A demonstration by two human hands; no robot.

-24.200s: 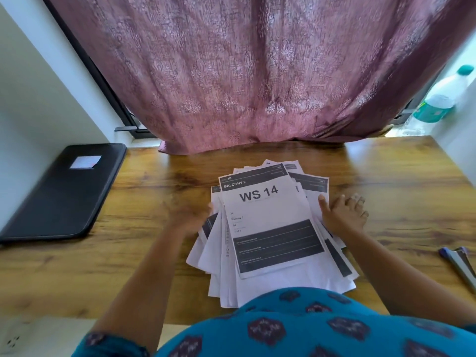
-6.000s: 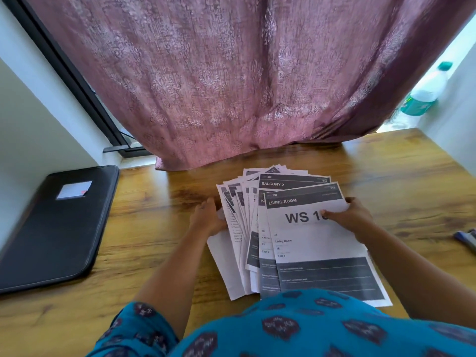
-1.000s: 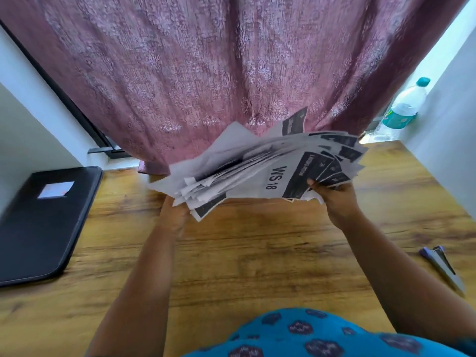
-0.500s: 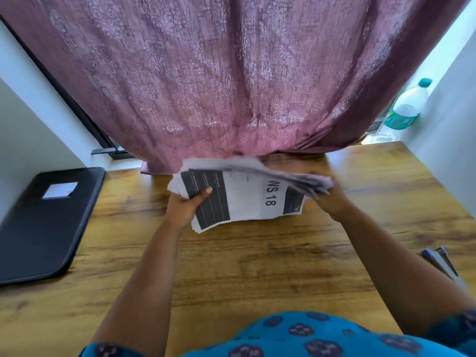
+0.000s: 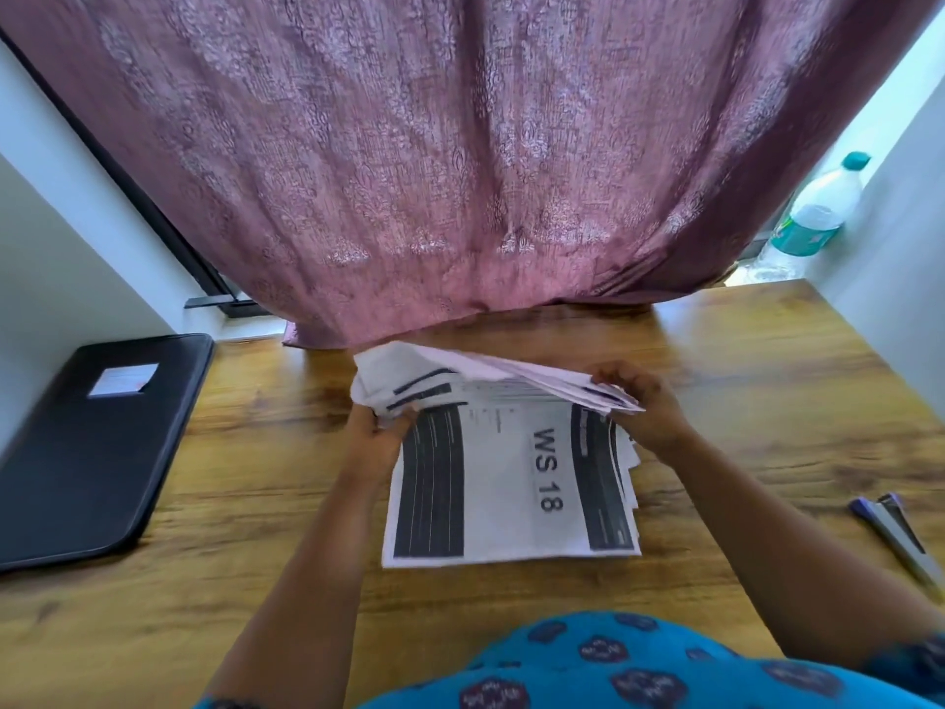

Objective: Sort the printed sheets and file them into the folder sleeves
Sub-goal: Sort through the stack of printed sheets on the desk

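While the sheets are lying as one sideways stack at the middle of the counter, both hands are holding the stack's far end. The left hand is gripping the far-left corner, with the fingers curled around a bunch of edges. The right hand is pinching the far-right edges, where several sheets are lifting off the stack and fanning toward the curtain. The near part of the stack is resting flat on the counter, and the top sheet is showing "WS 18".

Progress appears early. The sheets are sitting in one bundle, so the current step is probably squaring the stack. The folder is lying shut at the far left, well apart from the stack, and no sheet is showing in any sleeve. Opening the folder, separating the sheets into groups and filing them all appear to be outstanding.

Count:
- Stacks of sheets: one. The number of sheets cannot be told, since the edges are overlapping.
- Folders: one, black, bearing one white label.
- Hands: two, both on the stack.
- Bottles: one, at the far right beyond the counter.
- Staplers: one, apparently, at the right edge.
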